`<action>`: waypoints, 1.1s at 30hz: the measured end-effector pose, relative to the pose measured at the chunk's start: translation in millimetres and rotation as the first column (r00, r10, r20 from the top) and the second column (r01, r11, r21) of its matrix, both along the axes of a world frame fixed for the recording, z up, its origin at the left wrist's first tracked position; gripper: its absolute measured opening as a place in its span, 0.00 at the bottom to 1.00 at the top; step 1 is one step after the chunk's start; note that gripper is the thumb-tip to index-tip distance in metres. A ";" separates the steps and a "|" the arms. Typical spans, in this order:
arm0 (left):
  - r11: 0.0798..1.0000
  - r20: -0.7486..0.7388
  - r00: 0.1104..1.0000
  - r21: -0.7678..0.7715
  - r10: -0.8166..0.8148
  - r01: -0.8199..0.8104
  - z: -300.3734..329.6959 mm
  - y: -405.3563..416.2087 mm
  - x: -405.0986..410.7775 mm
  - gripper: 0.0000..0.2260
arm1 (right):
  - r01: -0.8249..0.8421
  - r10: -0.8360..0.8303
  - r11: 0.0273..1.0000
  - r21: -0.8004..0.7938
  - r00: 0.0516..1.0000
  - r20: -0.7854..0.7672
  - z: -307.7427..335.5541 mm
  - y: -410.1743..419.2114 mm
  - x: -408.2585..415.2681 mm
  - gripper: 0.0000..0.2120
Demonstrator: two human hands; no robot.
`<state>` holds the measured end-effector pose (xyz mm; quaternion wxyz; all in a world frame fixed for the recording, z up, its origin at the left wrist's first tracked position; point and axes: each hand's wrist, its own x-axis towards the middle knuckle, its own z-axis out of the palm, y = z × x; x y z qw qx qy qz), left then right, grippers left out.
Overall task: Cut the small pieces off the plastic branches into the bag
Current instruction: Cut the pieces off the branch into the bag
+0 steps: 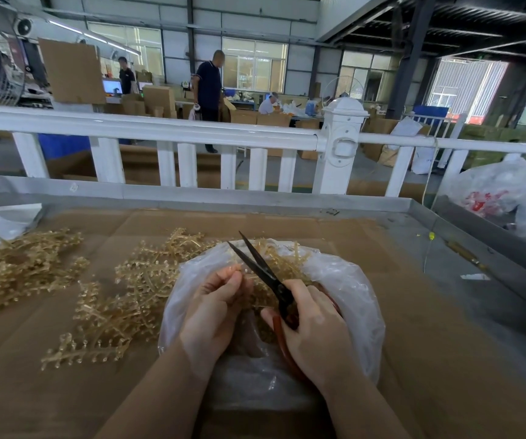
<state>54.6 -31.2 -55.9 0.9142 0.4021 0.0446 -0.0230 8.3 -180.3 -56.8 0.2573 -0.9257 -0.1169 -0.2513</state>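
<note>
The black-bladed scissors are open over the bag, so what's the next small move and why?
Probably close the black-bladed scissors with red handles on the golden plastic branch. The left hand pinches it over the clear plastic bag, the right hand grips the handles, and the blades gape beside it.

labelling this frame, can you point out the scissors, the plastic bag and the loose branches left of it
scissors [257, 263]: head view, on the dark blades, open.
plastic bag [355, 299]: head view, on its clear right wall.
loose branches [122, 299]: head view, middle of the golden pile on the cardboard.
</note>
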 end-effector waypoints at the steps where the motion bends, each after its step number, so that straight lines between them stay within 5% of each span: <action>1: 1.000 0.013 1.000 -0.007 -0.015 0.015 0.9 0.8 -0.9 0.05 | -0.011 0.011 1.000 -0.015 1.000 -0.004 -0.1 0.5 0.1 0.22; 24: 0.999 0.129 0.992 0.048 -0.011 0.005 6.7 0.5 -5.7 0.10 | -0.027 0.028 0.993 -0.117 1.000 0.003 -2.5 1.1 3.5 0.23; 33: 0.985 0.136 0.980 0.119 -0.142 0.127 10.3 0.1 -10.6 0.14 | -0.045 0.047 0.996 -0.080 0.999 0.017 0.1 0.9 3.2 0.25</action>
